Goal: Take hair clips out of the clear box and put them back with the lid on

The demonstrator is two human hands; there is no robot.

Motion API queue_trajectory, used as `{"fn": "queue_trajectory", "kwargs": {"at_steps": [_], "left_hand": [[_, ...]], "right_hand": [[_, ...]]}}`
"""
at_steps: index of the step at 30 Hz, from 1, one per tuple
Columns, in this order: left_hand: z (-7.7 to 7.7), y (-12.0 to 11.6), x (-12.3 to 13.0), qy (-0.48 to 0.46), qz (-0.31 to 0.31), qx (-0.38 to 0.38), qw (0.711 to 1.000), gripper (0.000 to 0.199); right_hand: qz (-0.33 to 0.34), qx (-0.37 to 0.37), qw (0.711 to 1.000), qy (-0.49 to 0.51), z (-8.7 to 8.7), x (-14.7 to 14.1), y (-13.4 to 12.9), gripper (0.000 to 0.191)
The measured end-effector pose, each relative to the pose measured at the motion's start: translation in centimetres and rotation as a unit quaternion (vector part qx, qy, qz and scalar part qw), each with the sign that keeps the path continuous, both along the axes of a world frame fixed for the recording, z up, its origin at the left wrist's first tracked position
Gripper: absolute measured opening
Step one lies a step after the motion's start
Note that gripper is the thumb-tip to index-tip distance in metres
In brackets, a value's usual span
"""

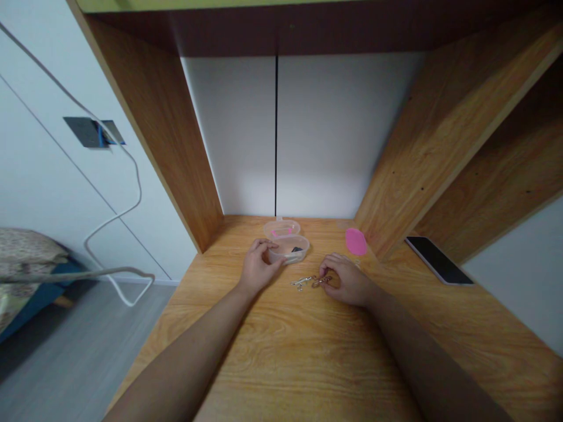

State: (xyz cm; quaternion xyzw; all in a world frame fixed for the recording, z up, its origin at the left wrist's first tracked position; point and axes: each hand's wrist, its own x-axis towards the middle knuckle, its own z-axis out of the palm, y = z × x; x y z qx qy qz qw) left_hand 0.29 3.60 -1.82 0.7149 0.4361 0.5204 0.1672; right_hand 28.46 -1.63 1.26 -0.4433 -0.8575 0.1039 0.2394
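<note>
My left hand [258,268] grips the left side of a small clear plastic box [303,242], thumb in front and fingers at the rim. The box's lid [290,225] is flipped open toward the wall, with a pink piece showing through it. A dark item [297,249] lies inside the box. My right hand [345,278] is closed, fingertips pinching a small copper-coloured metal piece [322,281] at the tabletop; its exact kind is too small to make out. Touching or just left of it lie silvery metal pieces [301,282].
A pink oval piece [355,241] lies near the right upright panel [422,158]. Farther right, a dark-screened phone [437,259] rests on the wooden tabletop [281,357]. A shelf [290,26] spans overhead. At left, a white cable [136,176] hangs from a wall socket [94,132].
</note>
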Motion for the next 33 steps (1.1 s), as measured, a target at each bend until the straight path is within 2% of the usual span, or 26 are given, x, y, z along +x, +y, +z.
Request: {"fn": "queue_trajectory", "kwargs": {"at_steps": [4,8,11,16,24,28,33], "left_hand": [[0.0,0.0,0.0,-0.004,0.001,-0.001,1.000,0.029],[0.0,0.0,0.0,-0.006,-0.001,0.004,1.000,0.029],[0.1,0.0,0.1,-0.006,-0.001,0.006,1.000,0.029],[0.2,-0.1,0.1,-0.007,-0.002,0.003,1.000,0.029],[-0.1,0.0,0.1,-0.005,0.001,0.009,1.000,0.030],[0.0,0.0,0.1,-0.005,0.000,0.014,1.000,0.030],[0.1,-0.1,0.0,-0.003,-0.001,0.003,1.000,0.030]], "right_hand": [[0.014,0.010,0.999,0.046,0.3,-0.8,-0.2,0.004],[0.012,0.032,0.998,0.058,0.3,-1.2,-0.2,0.012],[0.024,0.011,0.999,0.041,0.2,-1.0,-0.2,0.003],[0.022,-0.050,0.998,0.012,0.1,-0.7,-0.4,0.032],[0.055,-0.072,0.994,0.061,-0.2,-1.2,-0.7,0.017],[0.054,-0.079,0.991,0.089,0.0,-1.2,-0.7,0.019],[0.019,-0.062,0.998,0.018,0.5,0.2,-0.3,0.024]]}}
